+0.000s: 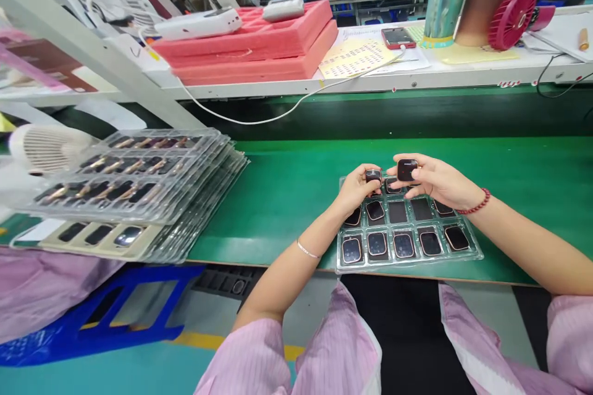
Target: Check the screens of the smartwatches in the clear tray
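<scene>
A clear plastic tray (407, 263) lies on the green bench, with several dark, square watch faces in its pockets. My left hand (356, 188) is over the tray's far left part, fingers closed on a watch face (373, 176) with a dark front. Higher and to the right, my right hand (435, 180) pinches another watch face (407, 170) between thumb and fingers, its dark front turned toward me and a tiny reddish mark showing on it. Both are held above the far row. Two pockets in the middle row show only flat dark squares.
To the left stands a tall stack of clear trays (199, 197) holding more watch parts. Behind the bench runs a white shelf (370, 77) with red foam blocks (250, 43), a phone (397, 37) and a pink fan (512, 18). A white cable (259, 122) droops from the shelf.
</scene>
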Tool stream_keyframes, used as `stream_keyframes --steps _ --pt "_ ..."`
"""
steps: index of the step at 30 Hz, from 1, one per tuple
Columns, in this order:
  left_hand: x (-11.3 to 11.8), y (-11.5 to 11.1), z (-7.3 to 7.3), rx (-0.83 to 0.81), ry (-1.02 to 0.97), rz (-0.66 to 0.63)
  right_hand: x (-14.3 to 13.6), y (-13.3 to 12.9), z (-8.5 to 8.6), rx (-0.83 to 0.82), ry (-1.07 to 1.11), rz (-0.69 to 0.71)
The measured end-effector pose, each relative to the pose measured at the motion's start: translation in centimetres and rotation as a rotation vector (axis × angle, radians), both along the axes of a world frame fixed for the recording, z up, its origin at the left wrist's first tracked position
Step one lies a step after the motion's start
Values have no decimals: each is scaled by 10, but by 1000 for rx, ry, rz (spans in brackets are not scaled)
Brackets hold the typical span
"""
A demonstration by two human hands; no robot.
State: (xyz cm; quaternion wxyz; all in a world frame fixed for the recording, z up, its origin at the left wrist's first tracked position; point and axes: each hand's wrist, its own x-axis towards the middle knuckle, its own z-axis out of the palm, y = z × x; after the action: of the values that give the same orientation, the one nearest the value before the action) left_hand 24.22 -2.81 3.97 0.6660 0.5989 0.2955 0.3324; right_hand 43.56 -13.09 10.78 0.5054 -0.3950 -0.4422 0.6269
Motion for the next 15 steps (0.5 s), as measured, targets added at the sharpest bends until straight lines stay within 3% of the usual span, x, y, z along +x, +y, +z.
stream_keyframes --steps 3,6,15 --pt "0 -2 0 8 5 -30 18 24 -41 -26 -107 -83" --pt "0 -3 -1 26 0 -61 23 30 -63 -22 -129 -64" --pt "0 -2 -7 60 59 -51 20 31 -77 -20 -169 -65"
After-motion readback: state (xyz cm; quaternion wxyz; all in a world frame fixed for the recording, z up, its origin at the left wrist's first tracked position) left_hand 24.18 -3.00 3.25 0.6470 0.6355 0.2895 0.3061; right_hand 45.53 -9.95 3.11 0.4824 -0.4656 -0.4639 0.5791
